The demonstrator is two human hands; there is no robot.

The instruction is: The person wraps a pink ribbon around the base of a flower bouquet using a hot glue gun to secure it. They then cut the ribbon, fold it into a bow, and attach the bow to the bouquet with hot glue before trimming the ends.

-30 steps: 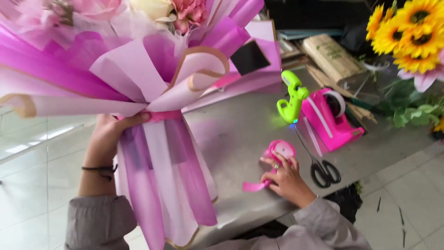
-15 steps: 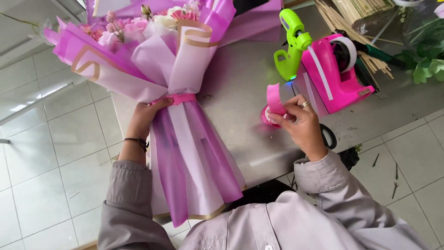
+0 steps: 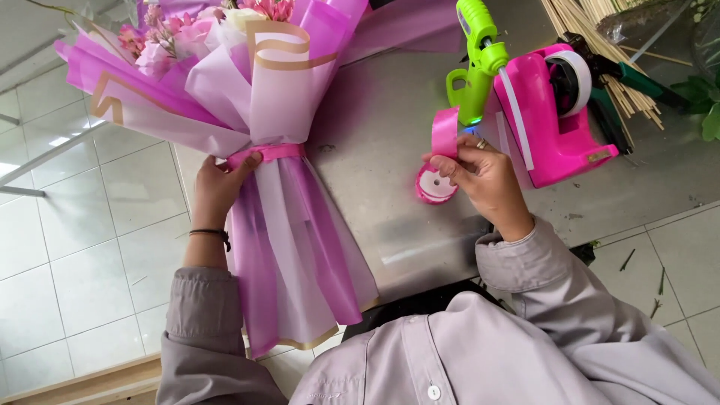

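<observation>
My left hand [image 3: 219,186] grips the neck of a flower bouquet [image 3: 255,97] wrapped in pink and lilac paper with gold edging, right where a pink ribbon band [image 3: 268,153] ties it. The wrap's tail hangs over the table's front edge. My right hand [image 3: 484,176] pinches the loose end of a pink ribbon [image 3: 445,132], pulled up from a small pink ribbon spool [image 3: 435,184] that lies on the grey table [image 3: 375,157] just under the fingers.
A pink tape dispenser [image 3: 555,112] stands right of my right hand, with a green glue gun [image 3: 474,60] behind the ribbon. Wooden sticks [image 3: 600,37] and green leaves [image 3: 705,75] lie at the back right. White floor tiles [image 3: 82,247] are at left.
The view has swung down and left. My right hand took the spool from the table's front, moved it toward the glue gun, and now draws a strip of ribbon up. My left hand kept its hold.
</observation>
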